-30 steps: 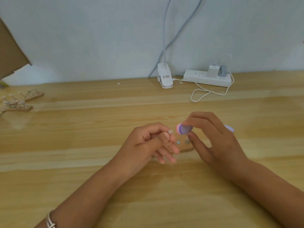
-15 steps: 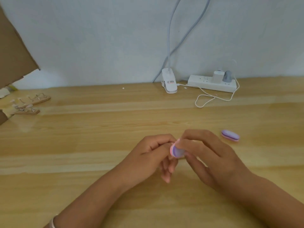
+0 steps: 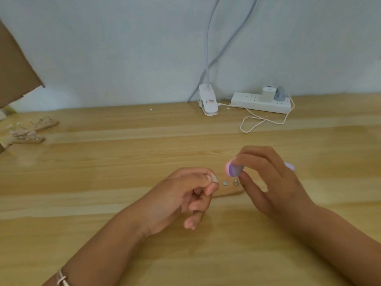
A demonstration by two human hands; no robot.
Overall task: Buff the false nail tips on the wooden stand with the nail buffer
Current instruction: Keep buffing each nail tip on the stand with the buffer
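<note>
Pink-purple nail buffer (image 3: 234,169) sits clamped in the fingers of your right hand (image 3: 274,186), above the wooden stand (image 3: 228,192) on the bench (image 3: 123,172). Your left hand (image 3: 181,195) fingers pinch a pale nail tip (image 3: 212,178) at the stand's left end.

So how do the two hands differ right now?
The left hand pinches a nail tip; the right hand holds the buffer. The left wrist wears a band; the right wrist is bare. Both are by the stand, tip and buffer apart.
</note>
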